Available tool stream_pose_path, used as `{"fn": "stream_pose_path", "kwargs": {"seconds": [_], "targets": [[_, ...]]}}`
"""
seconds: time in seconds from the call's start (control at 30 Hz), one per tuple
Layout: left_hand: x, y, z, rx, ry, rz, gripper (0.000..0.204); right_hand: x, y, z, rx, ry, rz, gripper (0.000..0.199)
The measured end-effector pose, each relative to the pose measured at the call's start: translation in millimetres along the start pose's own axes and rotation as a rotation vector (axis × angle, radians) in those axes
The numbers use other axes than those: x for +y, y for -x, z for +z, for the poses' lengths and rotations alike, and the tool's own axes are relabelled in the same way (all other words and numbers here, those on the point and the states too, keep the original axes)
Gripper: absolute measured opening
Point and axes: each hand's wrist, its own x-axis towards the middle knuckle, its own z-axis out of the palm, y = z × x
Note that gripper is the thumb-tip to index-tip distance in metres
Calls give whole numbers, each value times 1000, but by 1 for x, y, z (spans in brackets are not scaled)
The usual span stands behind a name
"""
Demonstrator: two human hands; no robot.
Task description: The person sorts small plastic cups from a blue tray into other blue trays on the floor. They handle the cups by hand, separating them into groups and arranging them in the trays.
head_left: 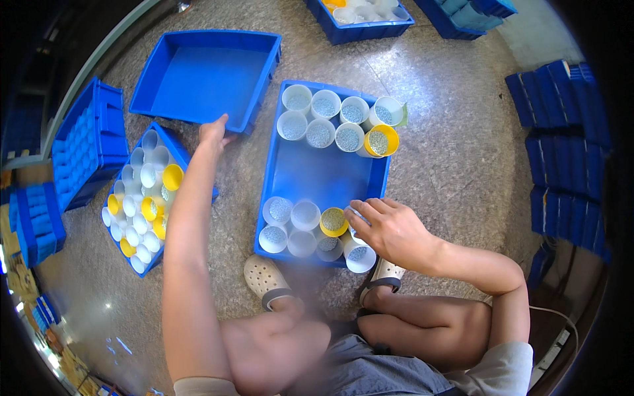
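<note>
A blue plastic tray [327, 173] lies on the floor in front of my feet. At its far end stand several white cups [319, 132] filled with pale bluish pellets, along with a yellow cup [381, 141] of pellets. More white cups and another yellow cup [333, 222] stand at its near end. My right hand [389, 231] has its fingers curled over a white cup [354, 226] in the near right corner, partly hiding it. To the left, my left hand [214, 134] grips the near rim of a second blue tray [211, 79], whose bare bottom shows.
Left of my left arm, a blue tray [181, 148] holds many white and yellow cups. Farther left are stacked blue trays [99, 142]. A blue tray of cups [360, 30] sits at the far side. Blue bins [561, 152] are stacked along the right.
</note>
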Motion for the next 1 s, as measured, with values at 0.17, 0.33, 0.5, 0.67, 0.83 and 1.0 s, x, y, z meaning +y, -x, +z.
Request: {"fn": "stream_pose_path", "kwargs": {"seconds": [0.17, 0.33, 0.5, 0.67, 0.83, 1.0], "targets": [[-10, -2, 6, 119, 19, 44, 28, -2, 9, 2, -71, -3, 37, 40], [8, 8, 2, 189, 119, 19, 36, -2, 10, -8, -36, -1, 55, 39], [56, 44, -18, -65, 293, 54, 33, 31, 3, -45, 159, 114, 170, 38], [105, 134, 16, -235, 146, 309, 24, 88, 14, -110, 729, 226, 303, 47], [140, 249, 83, -373, -279, 669, 24, 109, 74, -151, 953, -35, 552, 63], [127, 331, 170, -550, -702, 973, 27, 115, 160, -113, 955, -164, 928, 67]]}}
